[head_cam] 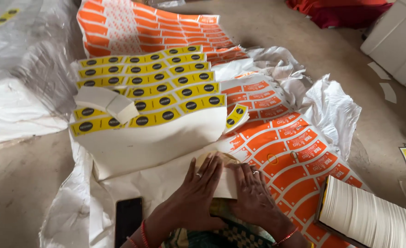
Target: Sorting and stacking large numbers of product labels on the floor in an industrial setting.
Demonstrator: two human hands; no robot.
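Note:
My left hand (194, 193) and my right hand (254, 195) press side by side on a small stack of cut white paper pieces (226, 181) held near my lap. Both hands grip the stack, fingers spread over its top. Just beyond them lies a large white sheet (166, 138) bearing rows of curved yellow labels (152, 87) with black ovals. A loose bundle of white blanks (106, 103) rests on the yellow rows, and a small bundle of yellow labels (236, 117) sits at the sheet's right edge.
Orange-and-white printed label sheets (294, 147) spread to the right and far behind (143, 27). A black phone (128, 220) lies at my left. A thick stack of white blanks (372, 216) sits at lower right. Crumpled white sacking (331, 110), clear plastic (24, 55), a white box (400, 41).

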